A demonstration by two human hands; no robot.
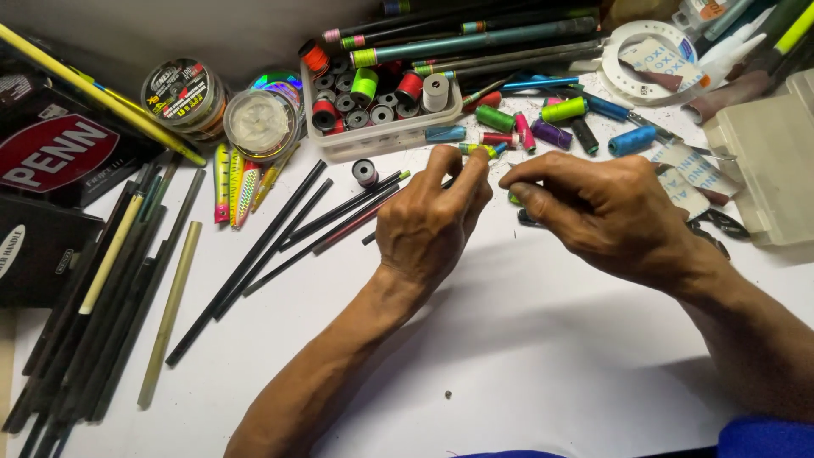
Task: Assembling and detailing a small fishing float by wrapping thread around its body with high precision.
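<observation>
My left hand (432,222) rests on the white table (526,339) with thumb and fingers pinched on a thin dark rod (370,239), which comes out from under the hand on the left. A yellow-green wrapped tip (476,150) shows at its fingertips. My right hand (604,208) sits close to the right, knuckles up, thumb and forefinger pinched together toward the left hand. A small green piece (513,199) shows under that thumb; what it belongs to is hidden.
A clear tray of thread spools (339,146) stands behind the hands, with loose coloured spools (561,109) beside it. Dark rod blanks (271,242) lie at the left, near fishing lures (236,188), line spools (259,123) and black boxes (51,157). A plastic box (767,161) is at the right.
</observation>
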